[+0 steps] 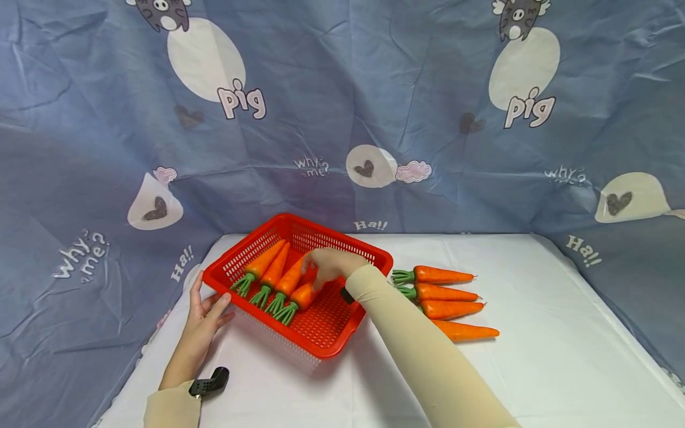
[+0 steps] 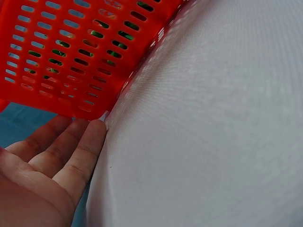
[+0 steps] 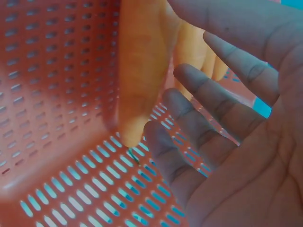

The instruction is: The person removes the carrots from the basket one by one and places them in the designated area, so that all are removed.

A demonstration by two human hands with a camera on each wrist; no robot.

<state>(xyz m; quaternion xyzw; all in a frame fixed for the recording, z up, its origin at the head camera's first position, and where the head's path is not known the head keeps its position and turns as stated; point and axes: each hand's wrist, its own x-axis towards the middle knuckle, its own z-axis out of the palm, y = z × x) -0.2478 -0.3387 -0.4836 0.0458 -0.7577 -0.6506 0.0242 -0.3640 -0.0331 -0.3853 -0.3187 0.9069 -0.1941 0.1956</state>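
A red plastic basket [image 1: 342, 330] with slotted walls sits at an angle on the table. Inside it several orange carrots [image 1: 260, 263] lie side by side, their green stems toward the near left wall. My right hand [image 1: 330, 263] is reaching into the basket over the rightmost carrot [image 1: 305, 295]. In the right wrist view its fingers are spread and slightly bent, with that carrot [image 3: 142, 71] beside the fingertips and not enclosed. My left hand [image 1: 200, 324] touches the basket's left corner. The left wrist view shows its fingers [image 2: 78, 163] nearly straight against the lower edge of the basket [image 2: 71, 111].
To the right of the basket, several more carrots [image 1: 446, 292] lie in a column on the white tablecloth [image 1: 556, 356], their stems partly hidden by my right sleeve. A blue printed cloth [image 1: 428, 119] hangs behind the table and along its sides.
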